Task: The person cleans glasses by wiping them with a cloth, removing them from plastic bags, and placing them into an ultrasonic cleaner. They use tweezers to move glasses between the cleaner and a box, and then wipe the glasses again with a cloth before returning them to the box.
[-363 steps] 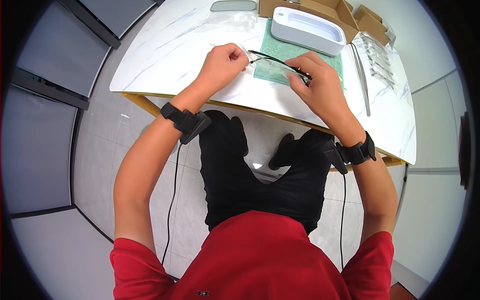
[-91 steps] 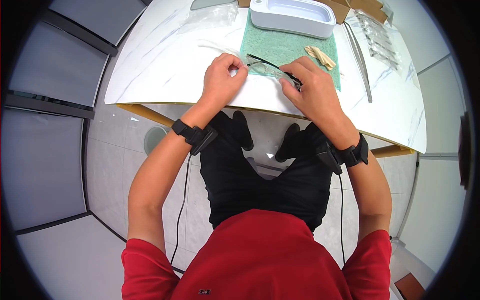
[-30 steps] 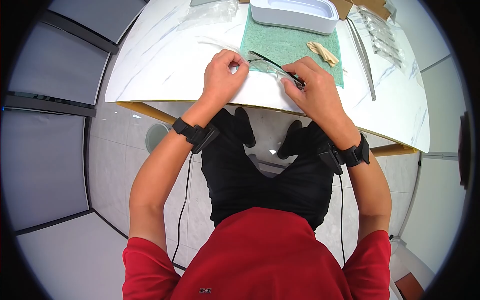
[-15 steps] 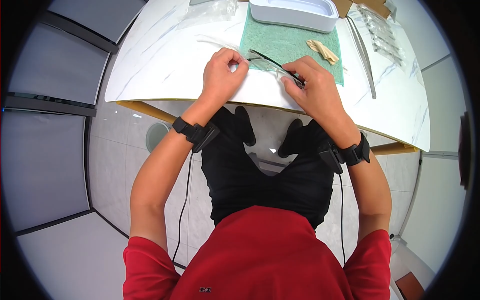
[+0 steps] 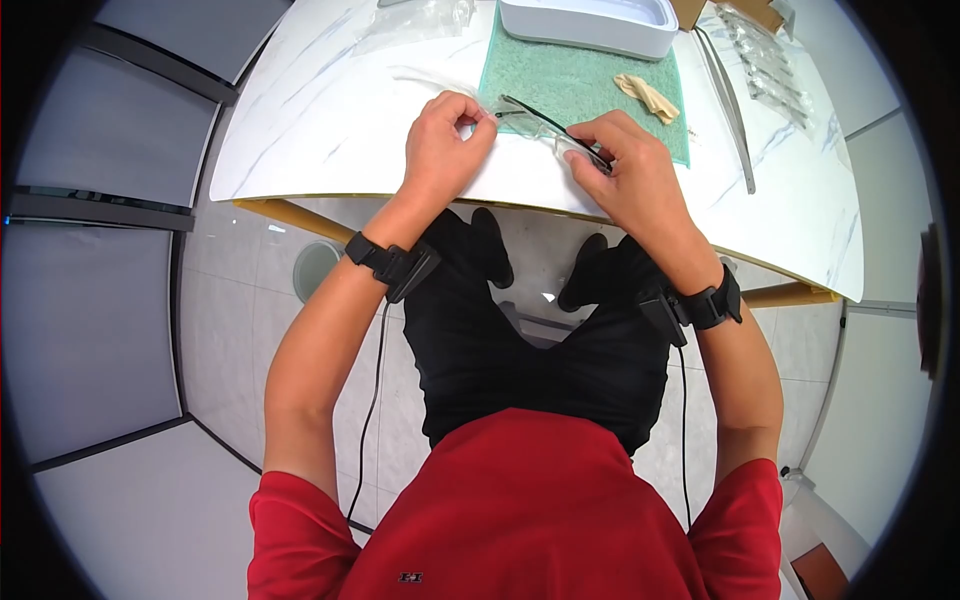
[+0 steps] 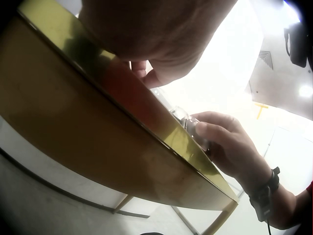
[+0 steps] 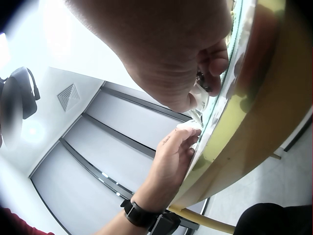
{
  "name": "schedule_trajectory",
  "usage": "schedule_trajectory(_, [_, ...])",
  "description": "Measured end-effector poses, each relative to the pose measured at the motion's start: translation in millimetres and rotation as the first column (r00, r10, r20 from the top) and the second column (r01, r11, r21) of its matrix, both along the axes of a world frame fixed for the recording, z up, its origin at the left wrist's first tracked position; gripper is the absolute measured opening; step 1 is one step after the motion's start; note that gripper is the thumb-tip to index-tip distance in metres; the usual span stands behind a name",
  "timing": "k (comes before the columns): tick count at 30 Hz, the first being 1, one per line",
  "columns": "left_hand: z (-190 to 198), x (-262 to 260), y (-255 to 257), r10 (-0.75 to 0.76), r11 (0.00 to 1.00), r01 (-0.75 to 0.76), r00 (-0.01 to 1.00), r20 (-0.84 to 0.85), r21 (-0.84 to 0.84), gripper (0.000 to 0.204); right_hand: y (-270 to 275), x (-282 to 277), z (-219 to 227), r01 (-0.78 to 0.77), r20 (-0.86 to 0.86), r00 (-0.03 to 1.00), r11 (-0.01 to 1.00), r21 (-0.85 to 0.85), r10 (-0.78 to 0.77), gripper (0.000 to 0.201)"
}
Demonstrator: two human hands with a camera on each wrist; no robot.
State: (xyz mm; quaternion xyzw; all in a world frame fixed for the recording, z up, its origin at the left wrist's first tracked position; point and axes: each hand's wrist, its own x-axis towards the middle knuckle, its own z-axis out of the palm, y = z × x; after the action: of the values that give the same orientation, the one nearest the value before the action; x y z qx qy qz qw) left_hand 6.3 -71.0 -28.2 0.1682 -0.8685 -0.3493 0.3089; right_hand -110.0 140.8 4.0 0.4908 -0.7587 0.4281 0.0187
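A pair of eyeglasses with black temples and clear lenses is held between both hands, over the near edge of a green towel. My left hand pinches thumb and forefinger together at the dark tip of one temple, beside a whitish, see-through strip on the table. My right hand grips the frame near its hinge end, fingers curled over it. In the left wrist view, that right hand shows a clear lens by its thumb. The right wrist view shows something white between the two hands.
A crumpled tan cloth lies on the towel, in front of a white tub-like device. To the right are a curved grey strip and bagged small items. A clear plastic bag lies back left.
Compared with 12 seconds ago, the tan cloth now shows on the towel and the view has shifted, the device sitting higher. Over the last second, the hands keep nearly the same hold on the eyeglasses.
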Motion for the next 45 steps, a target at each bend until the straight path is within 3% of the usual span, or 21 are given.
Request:
schedule_trajectory(17, [-3,-1,0,0.021,1.0,-0.021,1.0,-0.018,-0.014,0.022,2,-1,-5,-0.005,0.061,0.998,1.0,-0.002,0.005,0.021])
schedule_trajectory(26, [0,-1,3,0.043,0.996,-0.045,0.999,0.017,0.083,0.018,4,0,-6,0.015,0.107,0.994,1.0,-0.021,-0.012,0.021])
schedule_trajectory(45, [-2,-1,0,0.068,0.99,-0.072,0.997,0.033,0.121,0.018,7,5,-9,0.042,0.152,0.988,0.997,-0.064,-0.032,0.021])
